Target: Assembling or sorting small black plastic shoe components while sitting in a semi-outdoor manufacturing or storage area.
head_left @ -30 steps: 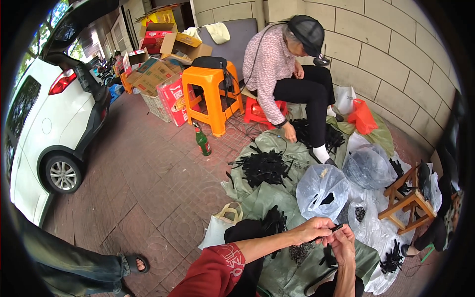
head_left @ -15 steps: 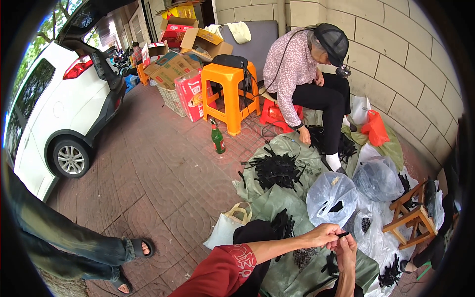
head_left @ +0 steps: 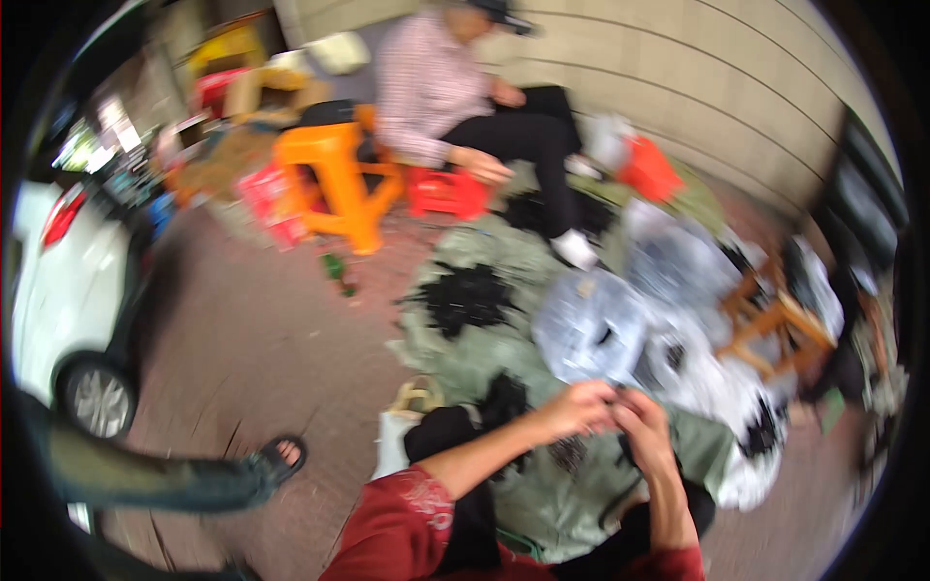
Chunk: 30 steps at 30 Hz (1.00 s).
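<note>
My left hand (head_left: 579, 409) and my right hand (head_left: 643, 428) meet in front of me, fingertips pinched together. Between them is a small black strip (head_left: 617, 391), mostly hidden by the fingers and blurred. Below the hands, a heap of small dark pieces (head_left: 567, 453) lies on the green sheet (head_left: 693, 441). Black strips (head_left: 504, 399) are bunched to the left of my left hand. Just beyond my hands sits a clear plastic bag (head_left: 586, 327) with something dark inside. Farther off, a larger pile of black strips (head_left: 465, 298) is spread on the sheet.
A seated person (head_left: 436, 87) reaches down beside a red stool (head_left: 446, 194). An orange stool (head_left: 334, 174) and a green bottle (head_left: 336, 274) stand at the left. A wooden stool (head_left: 775, 334) is at the right. Someone's sandalled foot (head_left: 284, 455) and a white car (head_left: 73, 290) are farther left.
The whole view has swung and blurred, with surroundings shifting left and the far person higher in the picture. My hands still hold together around the black strip; my right forearm shows more.
</note>
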{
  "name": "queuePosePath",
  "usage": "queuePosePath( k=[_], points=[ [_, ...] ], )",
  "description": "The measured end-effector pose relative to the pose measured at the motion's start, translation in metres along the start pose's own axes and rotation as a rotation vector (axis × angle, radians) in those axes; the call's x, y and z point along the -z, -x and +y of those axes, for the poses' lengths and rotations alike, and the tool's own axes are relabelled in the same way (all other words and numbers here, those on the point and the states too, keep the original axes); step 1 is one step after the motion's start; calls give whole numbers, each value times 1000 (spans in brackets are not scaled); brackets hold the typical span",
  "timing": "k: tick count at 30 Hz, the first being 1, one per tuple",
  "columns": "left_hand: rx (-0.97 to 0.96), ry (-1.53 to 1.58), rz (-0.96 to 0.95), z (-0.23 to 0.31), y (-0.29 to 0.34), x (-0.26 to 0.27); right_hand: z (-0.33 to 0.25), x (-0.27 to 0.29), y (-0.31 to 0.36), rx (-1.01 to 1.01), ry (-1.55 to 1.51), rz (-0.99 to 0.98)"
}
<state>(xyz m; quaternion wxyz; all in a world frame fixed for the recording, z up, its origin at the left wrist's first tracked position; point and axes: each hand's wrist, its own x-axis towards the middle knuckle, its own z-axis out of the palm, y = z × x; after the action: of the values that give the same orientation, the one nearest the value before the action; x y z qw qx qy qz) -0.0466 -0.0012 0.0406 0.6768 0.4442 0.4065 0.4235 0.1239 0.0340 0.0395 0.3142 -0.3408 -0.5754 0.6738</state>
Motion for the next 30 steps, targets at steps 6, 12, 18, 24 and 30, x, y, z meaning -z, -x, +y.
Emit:
queuePosePath(
  k=[6, 12, 18, 24, 30],
  points=[
    [-210, 289, 356, 15, 2, 36, 15, -6, -10, 48, 672, -414],
    [-128, 323, 385, 9, 6, 44, 36, -1, 14, -81, 1111, -652],
    [-175, 352, 445, 17, 16, 49, 26, -2, 12, -58, 1186, -504],
    [-260, 373, 501, 17, 10, 52, 35, 0, 9, -37, 1232, -512],
    [-324, 385, 487, 17, 13, 57, 34, -6, 8, -97, 1268, -547]
  ],
)
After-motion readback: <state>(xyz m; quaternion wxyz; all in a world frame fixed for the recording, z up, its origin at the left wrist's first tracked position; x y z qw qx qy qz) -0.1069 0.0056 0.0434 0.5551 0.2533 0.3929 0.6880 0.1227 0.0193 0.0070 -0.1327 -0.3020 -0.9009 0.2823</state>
